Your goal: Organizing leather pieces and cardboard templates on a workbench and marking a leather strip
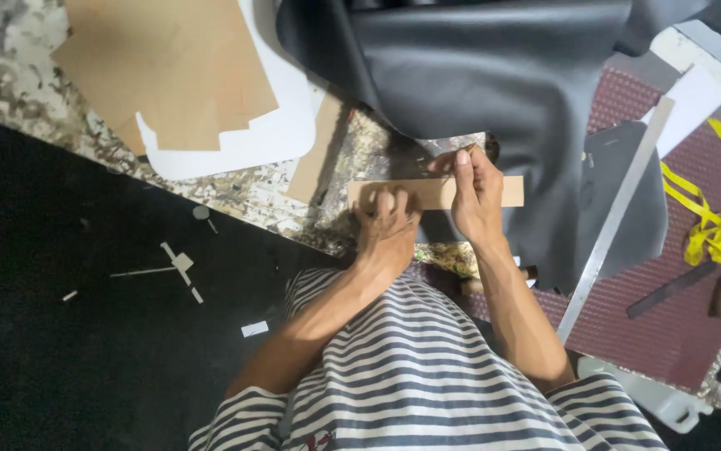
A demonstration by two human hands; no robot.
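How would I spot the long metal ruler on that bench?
Start at the big sheet of dark leather, then look right to the maroon mat. The metal ruler lies slantwise across its left edge, the only long, thin, silvery strip, unlike the coiled yellow tape nearby.

strip under two hands at the table edge
the cardboard strip [435, 192] lies on the table [243, 188], leather sheet [494, 75] behind it, metal ruler [615, 219] to its right, cardboard pieces [168, 67] far left.

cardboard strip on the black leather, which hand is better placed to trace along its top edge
Right, probably. The right hand sits at the cardboard strip's top edge with fingertips pinched as if on a small tool, too hidden to identify. The left hand lies flat, pressing the strip onto the black leather, so it suits steadying.
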